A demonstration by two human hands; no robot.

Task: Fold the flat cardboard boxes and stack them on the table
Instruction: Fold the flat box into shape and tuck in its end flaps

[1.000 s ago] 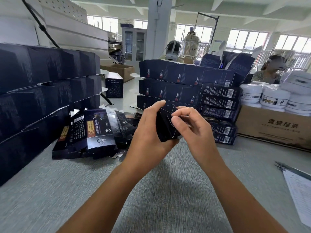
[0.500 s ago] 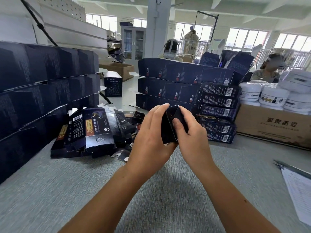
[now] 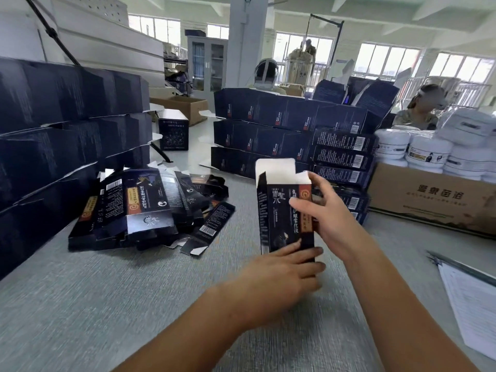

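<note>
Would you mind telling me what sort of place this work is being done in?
Probably a packing workshop: stacks of folded dark boxes, a pile of flat boxes, and white jars on a brown carton.

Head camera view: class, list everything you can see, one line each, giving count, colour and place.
held box: one, dark with white inside, upright at centre, top flaps open
flat boxes: a loose pile, dark, table left of centre
left stack: three tiers, navy, far left
back stack: several tiers, navy, behind the held box
jars: several, white, atop the carton
carton: one, brown, right
clipboard: one, white paper, right edge
table: one, grey
left hand: holds the box's lower end
right hand: grips its upper right side
</note>
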